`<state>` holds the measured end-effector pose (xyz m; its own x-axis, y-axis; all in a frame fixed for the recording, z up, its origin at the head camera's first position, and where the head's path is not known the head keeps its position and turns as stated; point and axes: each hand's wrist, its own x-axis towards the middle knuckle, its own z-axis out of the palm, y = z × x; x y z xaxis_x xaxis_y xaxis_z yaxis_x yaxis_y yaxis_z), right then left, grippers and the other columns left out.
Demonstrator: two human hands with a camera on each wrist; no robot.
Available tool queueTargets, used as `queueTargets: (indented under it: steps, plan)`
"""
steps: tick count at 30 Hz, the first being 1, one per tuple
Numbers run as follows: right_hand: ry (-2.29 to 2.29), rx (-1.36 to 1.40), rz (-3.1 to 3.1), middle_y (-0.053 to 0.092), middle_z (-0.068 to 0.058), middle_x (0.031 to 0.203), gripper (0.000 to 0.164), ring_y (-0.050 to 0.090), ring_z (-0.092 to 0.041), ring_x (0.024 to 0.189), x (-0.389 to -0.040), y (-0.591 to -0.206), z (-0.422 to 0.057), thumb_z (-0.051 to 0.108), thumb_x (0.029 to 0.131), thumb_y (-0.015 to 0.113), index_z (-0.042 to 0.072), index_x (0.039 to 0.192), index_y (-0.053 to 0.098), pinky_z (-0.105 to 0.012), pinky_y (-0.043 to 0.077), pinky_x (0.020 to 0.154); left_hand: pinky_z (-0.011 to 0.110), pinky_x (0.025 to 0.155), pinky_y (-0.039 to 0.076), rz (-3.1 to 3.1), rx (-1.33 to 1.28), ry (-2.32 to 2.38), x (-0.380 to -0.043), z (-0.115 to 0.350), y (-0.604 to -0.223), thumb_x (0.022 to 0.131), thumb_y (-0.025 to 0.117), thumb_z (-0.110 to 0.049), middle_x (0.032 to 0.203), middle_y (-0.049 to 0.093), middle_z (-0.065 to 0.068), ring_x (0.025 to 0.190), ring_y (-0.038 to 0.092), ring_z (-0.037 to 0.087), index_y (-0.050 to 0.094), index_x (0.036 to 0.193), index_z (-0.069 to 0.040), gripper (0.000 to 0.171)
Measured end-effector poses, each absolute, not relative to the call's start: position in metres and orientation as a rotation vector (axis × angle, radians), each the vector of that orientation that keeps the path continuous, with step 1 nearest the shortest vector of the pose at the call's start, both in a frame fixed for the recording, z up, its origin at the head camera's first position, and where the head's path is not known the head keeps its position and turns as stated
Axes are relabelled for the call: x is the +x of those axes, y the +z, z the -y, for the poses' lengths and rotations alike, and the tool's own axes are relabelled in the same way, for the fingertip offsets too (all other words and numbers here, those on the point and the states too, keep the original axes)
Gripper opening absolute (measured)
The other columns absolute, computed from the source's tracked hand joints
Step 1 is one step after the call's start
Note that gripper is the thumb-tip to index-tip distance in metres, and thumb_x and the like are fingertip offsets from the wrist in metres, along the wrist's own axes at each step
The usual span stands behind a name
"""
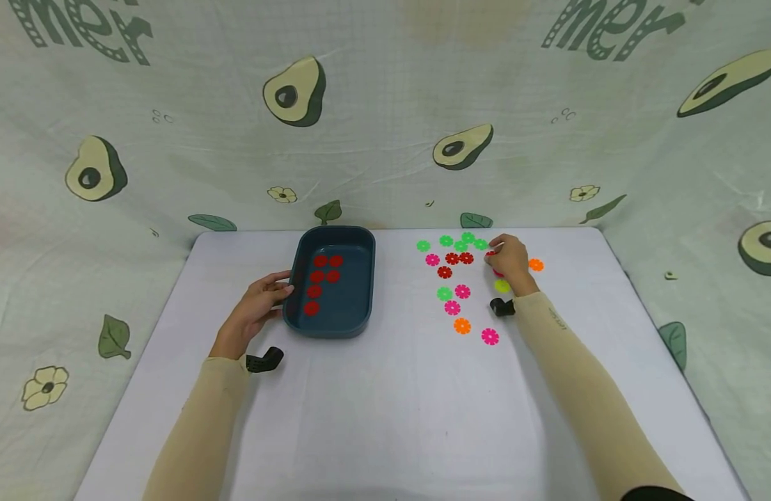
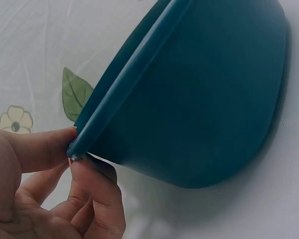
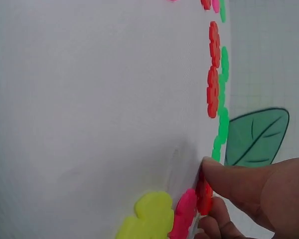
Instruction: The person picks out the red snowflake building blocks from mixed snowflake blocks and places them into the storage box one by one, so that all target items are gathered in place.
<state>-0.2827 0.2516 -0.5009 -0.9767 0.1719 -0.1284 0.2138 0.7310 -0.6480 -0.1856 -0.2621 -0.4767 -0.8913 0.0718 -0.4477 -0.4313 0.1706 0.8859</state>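
At the left, my left hand (image 1: 255, 306) pinches the side rim of a dark teal tray (image 1: 354, 309) between thumb and fingers. Several red notched plastic discs (image 1: 316, 276) lie on the tray's floor. The left wrist view shows the tray's outer wall (image 2: 199, 109), with the thumb over the rim and fingers beneath. On the right side of the table, my right hand (image 1: 512, 263) pinches a red notched disc (image 3: 204, 194) between thumb and fingers, close over the table. Right beside it are a pink disc (image 3: 183, 216) and a yellow disc (image 3: 152, 211).
Loose green discs (image 1: 467, 238), red discs (image 1: 451, 258), pink discs (image 1: 463, 291) and orange discs (image 1: 463, 325) lie scattered between the tray and my right hand. Another orange disc (image 1: 536, 265) is right of that hand. A patterned cloth (image 1: 373, 139) hangs behind the white table (image 1: 360, 410).
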Motion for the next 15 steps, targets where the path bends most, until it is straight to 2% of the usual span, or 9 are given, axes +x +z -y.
queueTargets:
  steps: [7, 15]
  plan:
    - [-1.126, 0.331, -2.869, 0.062, -0.03, 0.125, 0.035, 0.058, -0.043, 0.106, -0.28, -0.498, -0.252, 0.002, 0.097, 0.071, -0.007, 0.13, 0.062, -0.052, 0.051, 0.097, 0.03, 0.085, 0.046, -2.066, -0.345, 1.766, -0.185, 0.261, -0.476, 0.111, 0.058, -0.019, 0.125, 0.054, -0.002, 0.104, 0.058, 0.011, 0.033, 0.166, -0.011, 0.062]
    - [-1.266, 0.219, -2.928, 0.068, -0.028, 0.118, 0.029, 0.066, -0.044, 0.104, -0.268, -0.485, -0.24, -0.007, 0.097, 0.065, -0.008, 0.126, 0.067, -0.05, 0.056, 0.092, 0.03, 0.085, 0.046, -2.082, -0.334, 1.758, -0.184, 0.26, -0.474, 0.111, 0.058, -0.02, 0.126, 0.054, -0.002, 0.105, 0.058, 0.011, 0.034, 0.166, -0.011, 0.061]
